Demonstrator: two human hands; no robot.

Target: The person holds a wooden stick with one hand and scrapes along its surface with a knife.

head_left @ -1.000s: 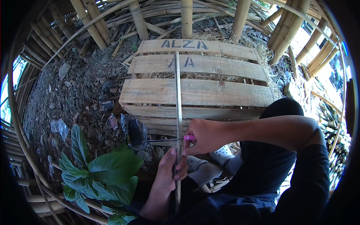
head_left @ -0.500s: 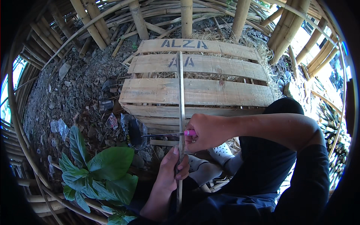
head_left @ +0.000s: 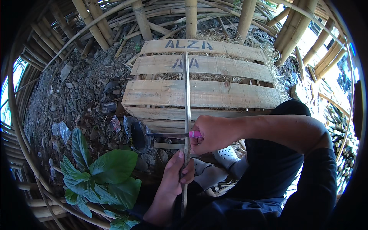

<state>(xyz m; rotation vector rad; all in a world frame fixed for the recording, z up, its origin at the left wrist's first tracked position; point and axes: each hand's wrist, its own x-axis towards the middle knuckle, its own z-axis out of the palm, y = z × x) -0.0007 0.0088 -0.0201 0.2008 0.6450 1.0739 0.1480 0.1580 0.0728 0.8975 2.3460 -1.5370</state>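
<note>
A long, thin strip of bamboo or wood [head_left: 187, 88] runs from my lap away over the slatted wooden crate [head_left: 165, 93]. My left hand [head_left: 177, 170] is closed round its near part, thumb laid along it. Just beyond that grip, my right hand [head_left: 207, 134] is closed on the pink handle of a knife [head_left: 168, 135]. The dark blade points left and crosses the strip; whether its edge bites into the strip I cannot make out. The strip's far end lies over the crate's top slats.
A leafy green plant [head_left: 111, 168] stands at the lower left. Stony soil with plastic scraps [head_left: 61, 130] spreads left of the crate. Bamboo posts [head_left: 190, 19] rise behind it, and cut bamboo [head_left: 342, 143] is stacked at the right. My shoes [head_left: 226, 157] are below my right hand.
My right hand and the knife have shifted slightly away from me along the strip. The strip's upper part has swung a little to the right. My left hand keeps its grip.
</note>
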